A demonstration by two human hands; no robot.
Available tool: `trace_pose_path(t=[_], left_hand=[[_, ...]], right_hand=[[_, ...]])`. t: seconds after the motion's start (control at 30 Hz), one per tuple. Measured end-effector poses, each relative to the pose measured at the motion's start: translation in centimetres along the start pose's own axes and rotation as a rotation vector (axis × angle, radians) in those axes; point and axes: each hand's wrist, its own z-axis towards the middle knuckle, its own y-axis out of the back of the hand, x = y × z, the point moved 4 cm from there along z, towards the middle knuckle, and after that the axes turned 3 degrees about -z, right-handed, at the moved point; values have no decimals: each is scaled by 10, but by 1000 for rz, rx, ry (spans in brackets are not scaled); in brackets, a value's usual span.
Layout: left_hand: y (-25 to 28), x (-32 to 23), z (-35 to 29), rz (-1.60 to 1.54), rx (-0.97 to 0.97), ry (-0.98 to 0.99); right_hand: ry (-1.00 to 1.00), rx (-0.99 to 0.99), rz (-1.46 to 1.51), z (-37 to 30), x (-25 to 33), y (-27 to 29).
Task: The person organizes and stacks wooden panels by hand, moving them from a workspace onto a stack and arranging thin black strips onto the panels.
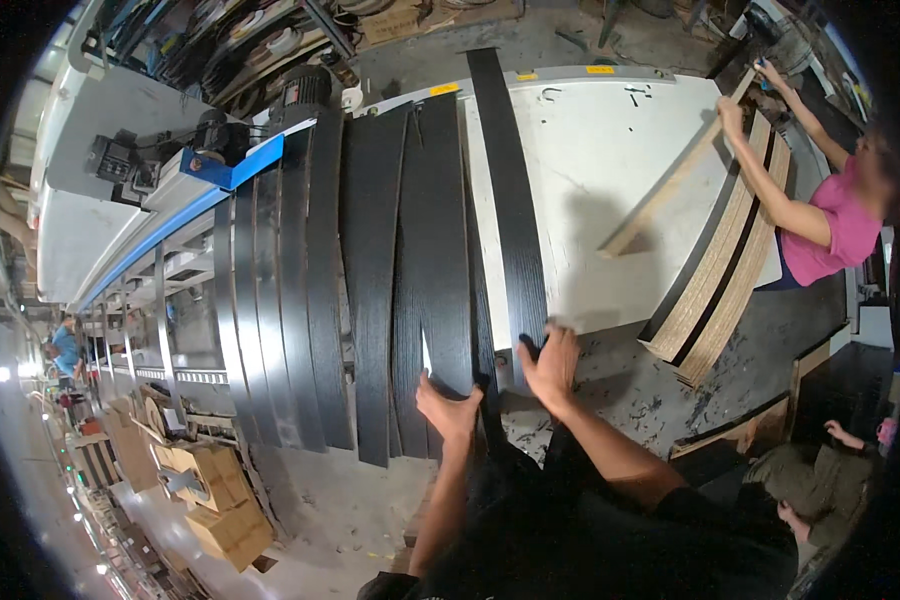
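My left hand [448, 408] is at the near end of a wide black wood-grained board [435, 220], thumb and fingers gripping across it. That board lies among overlapping black boards [372, 250]. To its right, my right hand [552, 368] holds the near end of a separate narrow black strip [510, 170], with the thumb on its left and the fingers at its right edge. The strip's far end reaches past the back edge of the white table [600, 130]. Both palms are partly hidden, and the undersides of the boards do not show.
More black strips [280, 300] lie on a roller frame at left, beside a machine with a blue rail [170, 235]. At right, a person in pink [830, 215] holds a pale strip [665, 190] beside stacked strips [720, 260]. Cardboard boxes [225, 510] stand lower left.
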Motion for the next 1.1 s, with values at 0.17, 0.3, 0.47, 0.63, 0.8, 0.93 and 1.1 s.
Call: trace_pose_path(t=[0.17, 0.3, 0.47, 0.63, 0.8, 0.93, 1.1], left_hand=[[-12, 4, -6, 63, 13, -31], [-21, -10, -8, 95, 30, -150], [-13, 18, -9, 153, 96, -93], [-16, -3, -18, 226, 179, 26], [-32, -18, -32, 260, 195, -18], [-41, -29, -45, 218, 212, -14], [-42, -32, -51, 226, 216, -67]], right_hand=[[-468, 743, 552, -104, -24, -96], [-393, 490, 1011, -113, -18, -128], [-454, 572, 837, -100, 27, -72], [-209, 304, 74, -51, -7, 26], [-593, 479, 481, -14, -66, -38], [-546, 352, 590, -47, -106, -97], [-520, 505, 861, -74, -133, -92]])
